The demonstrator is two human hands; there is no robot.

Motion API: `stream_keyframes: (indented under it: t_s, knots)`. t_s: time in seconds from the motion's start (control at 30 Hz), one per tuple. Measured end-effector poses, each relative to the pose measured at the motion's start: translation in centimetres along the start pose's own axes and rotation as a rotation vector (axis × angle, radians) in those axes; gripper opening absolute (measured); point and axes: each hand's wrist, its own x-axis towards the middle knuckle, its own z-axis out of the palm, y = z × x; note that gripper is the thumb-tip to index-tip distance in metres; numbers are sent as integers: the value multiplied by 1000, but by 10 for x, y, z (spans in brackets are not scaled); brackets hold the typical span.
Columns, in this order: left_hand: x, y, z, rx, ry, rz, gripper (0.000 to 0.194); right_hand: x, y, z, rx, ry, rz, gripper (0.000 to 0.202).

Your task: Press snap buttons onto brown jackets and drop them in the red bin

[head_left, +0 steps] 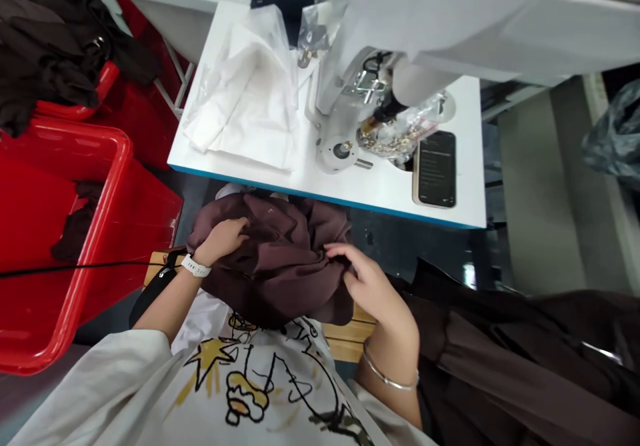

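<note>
A dark maroon-brown garment (280, 253) lies bunched across my lap, below the front edge of the white table. My left hand (225, 238) rests on its left side, thumb and forefinger apart, with a white watch on the wrist. At the right side of the cloth, my right hand (365, 276) touches the folds with fingers stretched out and thumb apart. A small light mark (271, 210) shows on the upper part of the garment. Neither hand visibly grips the fabric, though some fingertips are hidden against it.
The white table (240, 163) carries a grey-white machine (336, 147), a bag of small metal parts (390, 143), a phone (436, 169) and white sheets in clear plastic (250, 99). A red bin (120, 173) stands left. Dark garments (500, 346) are heaped right.
</note>
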Motion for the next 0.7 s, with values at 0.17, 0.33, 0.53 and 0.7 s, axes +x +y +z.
stream_keyframes:
  t_s: [0.17, 0.33, 0.53, 0.7]
  knots:
    - [-4, 6, -6, -84, -138, -18, 53, 57, -48, 41, 35, 71, -44, 32]
    - [-3, -6, 2, -166, -514, -266, 56, 87, -44, 115, -329, -221, 115, 23]
    - [1, 8, -28, 109, -178, -121, 32, 69, -27, 105, -124, -139, -31, 22]
    - [-3, 48, -80, 308, 164, 316, 26, 46, -36, 23, 319, 14, -271, 26]
